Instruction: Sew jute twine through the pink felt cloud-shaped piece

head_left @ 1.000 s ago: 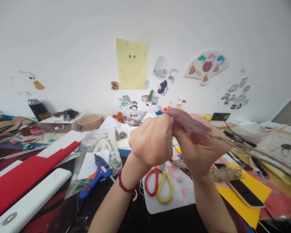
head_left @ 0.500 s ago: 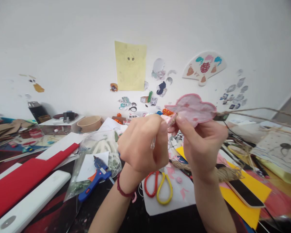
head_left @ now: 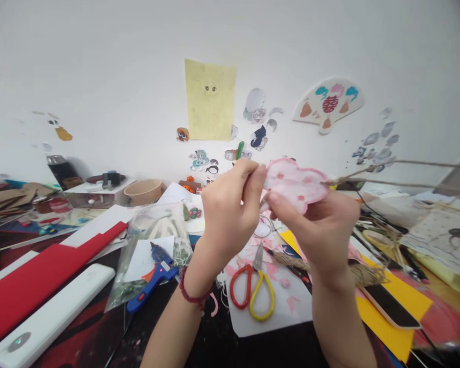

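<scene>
One pink piece [head_left: 297,185] is pinched in the right hand [head_left: 322,230]; left hand's [head_left: 232,209] grasp unclear.

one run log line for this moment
right hand: holding pink piece | left hand: curled beside it | scissors: lying on white sheet

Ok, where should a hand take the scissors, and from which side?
Probably by the red loop and yellow loop, from the near side. The scissors lie flat on the white sheet, loops toward the person and blades pointing away, so that approach should avoid the blades.
</scene>
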Motion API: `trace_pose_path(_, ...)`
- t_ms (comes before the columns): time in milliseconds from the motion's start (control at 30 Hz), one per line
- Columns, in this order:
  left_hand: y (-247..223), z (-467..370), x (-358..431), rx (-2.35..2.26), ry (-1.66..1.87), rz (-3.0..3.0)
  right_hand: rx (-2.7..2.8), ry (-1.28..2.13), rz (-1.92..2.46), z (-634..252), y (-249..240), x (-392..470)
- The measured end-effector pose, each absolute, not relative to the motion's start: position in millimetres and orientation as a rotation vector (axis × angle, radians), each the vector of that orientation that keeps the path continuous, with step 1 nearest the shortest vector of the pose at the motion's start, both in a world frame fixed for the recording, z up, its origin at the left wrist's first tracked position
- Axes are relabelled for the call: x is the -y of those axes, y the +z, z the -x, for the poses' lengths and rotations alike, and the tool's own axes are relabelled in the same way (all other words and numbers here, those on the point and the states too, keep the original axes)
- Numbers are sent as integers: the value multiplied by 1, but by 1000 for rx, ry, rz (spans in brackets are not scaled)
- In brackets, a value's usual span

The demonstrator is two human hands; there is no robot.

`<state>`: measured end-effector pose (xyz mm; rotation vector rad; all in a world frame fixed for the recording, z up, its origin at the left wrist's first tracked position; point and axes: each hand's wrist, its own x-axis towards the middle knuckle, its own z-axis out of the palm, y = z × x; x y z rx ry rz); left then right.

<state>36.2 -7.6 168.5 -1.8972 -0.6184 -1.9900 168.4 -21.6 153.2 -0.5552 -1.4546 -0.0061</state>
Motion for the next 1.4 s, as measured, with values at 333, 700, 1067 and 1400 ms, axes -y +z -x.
trace_pose_path(333,169,-39,1,532,-2693,2269,1586,70,406,-187,166,29)
trace_pose_path(700,168,-46,-5,527,-2958,2812,1561,-749,495,-174,162,33)
trace_pose_path(1067,165,-52,0,427,-3133,2617,1487,-972,467,-168,163,23)
trace_pose_path(1400,163,-53,12,623,-2689,2124,1494,-933,568,-168,165,23)
